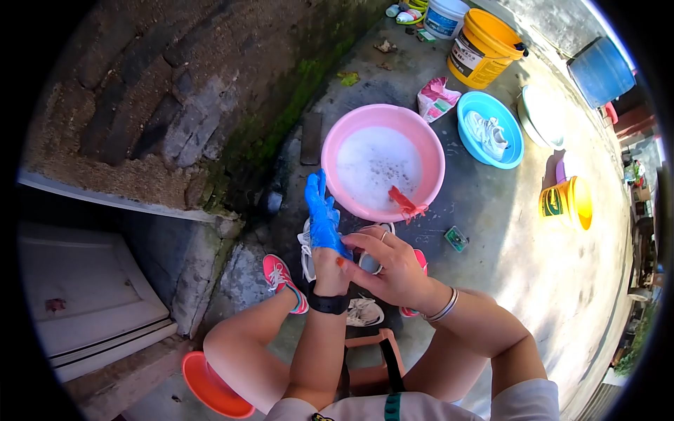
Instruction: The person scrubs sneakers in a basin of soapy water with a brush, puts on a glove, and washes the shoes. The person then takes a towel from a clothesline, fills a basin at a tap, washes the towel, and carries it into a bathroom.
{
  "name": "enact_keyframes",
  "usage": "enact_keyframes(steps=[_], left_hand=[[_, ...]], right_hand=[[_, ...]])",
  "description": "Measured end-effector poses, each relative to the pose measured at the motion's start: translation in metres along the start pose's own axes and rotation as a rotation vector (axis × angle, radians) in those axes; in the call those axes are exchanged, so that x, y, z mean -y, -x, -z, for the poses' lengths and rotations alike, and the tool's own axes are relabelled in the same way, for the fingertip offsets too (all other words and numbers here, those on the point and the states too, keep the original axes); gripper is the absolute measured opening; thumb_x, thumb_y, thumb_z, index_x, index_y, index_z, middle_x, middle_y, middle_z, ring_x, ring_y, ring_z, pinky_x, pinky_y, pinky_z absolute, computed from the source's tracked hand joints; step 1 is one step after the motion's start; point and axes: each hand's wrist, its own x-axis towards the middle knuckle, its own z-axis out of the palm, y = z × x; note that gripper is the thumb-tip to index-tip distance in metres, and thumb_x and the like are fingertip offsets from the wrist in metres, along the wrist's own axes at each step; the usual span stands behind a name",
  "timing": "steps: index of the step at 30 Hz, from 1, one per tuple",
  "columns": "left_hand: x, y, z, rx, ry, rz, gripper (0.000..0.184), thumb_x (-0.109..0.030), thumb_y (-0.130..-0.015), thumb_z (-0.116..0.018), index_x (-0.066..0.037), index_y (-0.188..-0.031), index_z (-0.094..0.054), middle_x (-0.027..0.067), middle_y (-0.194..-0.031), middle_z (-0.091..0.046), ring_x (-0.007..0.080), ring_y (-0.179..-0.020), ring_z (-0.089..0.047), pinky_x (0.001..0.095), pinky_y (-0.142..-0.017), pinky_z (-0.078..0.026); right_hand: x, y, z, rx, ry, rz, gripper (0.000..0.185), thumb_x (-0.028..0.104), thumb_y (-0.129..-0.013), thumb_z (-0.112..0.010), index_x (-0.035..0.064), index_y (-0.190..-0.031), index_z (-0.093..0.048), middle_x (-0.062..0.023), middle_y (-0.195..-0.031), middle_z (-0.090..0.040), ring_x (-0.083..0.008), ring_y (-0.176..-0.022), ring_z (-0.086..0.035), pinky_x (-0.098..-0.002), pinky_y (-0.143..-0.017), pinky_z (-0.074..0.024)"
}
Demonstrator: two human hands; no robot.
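Note:
A blue glove covers my left hand (324, 217), whose fingers are stretched out beside the near left rim of a pink basin (333, 158). My bare right hand (386, 265) pinches the cuff of the blue glove (325, 231) at the left wrist. White suds (375, 161) fill the basin, and a red-orange item (406, 203) hangs over its near rim. White shoes (364, 311) rest on the ground under my hands, partly hidden by them.
A blue basin (517, 144) holds white sneakers (486, 133). Beside it are a pink-and-white bag (437, 100) and yellow buckets (488, 35). A green brush (456, 238) lies right. A stone wall (140, 84) rises left; a red basin (203, 389) sits lower left.

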Motion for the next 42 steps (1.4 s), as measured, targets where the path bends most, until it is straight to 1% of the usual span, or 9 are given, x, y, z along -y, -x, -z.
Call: enact_keyframes(steps=[6,13,16,23,24,32,36,39,42], left_hand=[[0.01,-0.005,-0.001,-0.101,0.064,0.063,0.052,-0.02,-0.092,-0.037,-0.01,-0.14,-0.021,0.0073,-0.14,-0.032,0.0097,-0.114,-0.041,0.0273,-0.098,-0.026],[0.029,-0.005,0.021,0.036,-0.206,0.117,0.051,-0.04,-0.094,-0.033,-0.007,-0.134,-0.035,0.0097,-0.13,-0.044,0.0189,-0.118,-0.039,0.0339,-0.104,-0.017],[0.051,-0.023,0.032,-0.125,-0.115,0.195,0.057,-0.047,-0.092,-0.031,-0.008,-0.134,-0.035,0.0108,-0.131,-0.043,0.0228,-0.121,-0.035,0.0361,-0.105,-0.015],[0.063,-0.056,0.033,-0.309,0.251,0.307,0.069,-0.06,-0.087,-0.027,-0.01,-0.134,-0.035,0.0055,-0.141,-0.03,0.0266,-0.13,-0.019,0.0405,-0.106,-0.006],[0.047,-0.054,0.035,-0.054,0.231,0.279,0.066,-0.056,-0.089,-0.028,-0.01,-0.136,-0.032,0.0013,-0.144,-0.025,0.0206,-0.131,-0.02,0.0364,-0.106,-0.007],[-0.003,-0.046,0.002,0.117,0.83,-0.051,0.058,-0.043,-0.092,-0.034,-0.008,-0.138,-0.028,0.0009,-0.147,-0.019,0.0119,-0.127,-0.026,0.0278,-0.101,-0.02],[-0.012,-0.042,0.017,0.276,1.006,0.04,0.063,-0.045,-0.092,-0.031,-0.004,-0.138,-0.022,0.0046,-0.147,-0.016,0.016,-0.122,-0.034,0.0326,-0.102,-0.024],[-0.017,-0.025,0.021,0.357,1.046,0.19,0.068,-0.048,-0.091,-0.029,0.0,-0.139,-0.018,0.0117,-0.146,-0.015,0.0229,-0.121,-0.036,0.0357,-0.103,-0.025],[-0.018,-0.01,0.018,0.402,1.053,0.315,0.07,-0.048,-0.092,-0.027,0.003,-0.138,-0.015,0.0173,-0.145,-0.015,0.0266,-0.123,-0.033,0.0392,-0.105,-0.02]], right_hand=[[-0.003,-0.003,-0.001,0.001,0.053,-0.007,0.026,0.005,-0.069,-0.063,0.0017,-0.094,-0.056,-0.0122,-0.085,-0.058,-0.0255,-0.078,-0.058,-0.0311,-0.066,-0.0477],[-0.02,-0.004,-0.008,0.201,-0.668,-0.567,0.019,0.002,-0.064,-0.057,0.0007,-0.082,-0.051,-0.0142,-0.072,-0.054,-0.0291,-0.067,-0.052,-0.035,-0.061,-0.0432],[-0.004,-0.003,-0.018,0.093,-0.082,-0.185,0.017,0.001,-0.063,-0.055,0.0011,-0.079,-0.049,-0.0154,-0.068,-0.052,-0.0312,-0.065,-0.048,-0.0383,-0.062,-0.0423],[-0.009,-0.001,-0.018,0.009,0.121,-0.001,0.02,0.002,-0.062,-0.059,0.0041,-0.079,-0.048,-0.0132,-0.067,-0.054,-0.0309,-0.068,-0.051,-0.0387,-0.063,-0.0433],[-0.011,-0.004,-0.015,-0.035,0.132,-0.01,0.021,0.003,-0.062,-0.06,0.0045,-0.079,-0.048,-0.0125,-0.066,-0.054,-0.0302,-0.068,-0.051,-0.0385,-0.063,-0.0434],[0.011,-0.01,-0.007,-0.082,0.593,-0.056,0.023,0.009,-0.067,-0.066,0.0049,-0.082,-0.049,-0.0119,-0.088,-0.046,-0.0262,-0.071,-0.055,-0.0335,-0.058,-0.0469],[0.006,-0.006,0.016,0.276,-0.217,-0.175,0.018,0.003,-0.073,-0.064,0.0027,-0.087,-0.054,-0.0056,-0.082,-0.052,-0.0158,-0.072,-0.056,-0.0273,-0.059,-0.0476],[-0.014,-0.012,0.029,-0.131,-0.281,-0.287,0.019,0.008,-0.079,-0.063,0.0011,-0.095,-0.056,-0.0067,-0.082,-0.057,-0.0129,-0.069,-0.057,-0.0246,-0.063,-0.0474],[-0.024,-0.01,0.025,-0.121,-0.385,-0.265,0.016,0.008,-0.082,-0.061,0.0001,-0.095,-0.055,-0.0076,-0.079,-0.058,-0.0134,-0.068,-0.056,-0.0255,-0.062,-0.0462]])
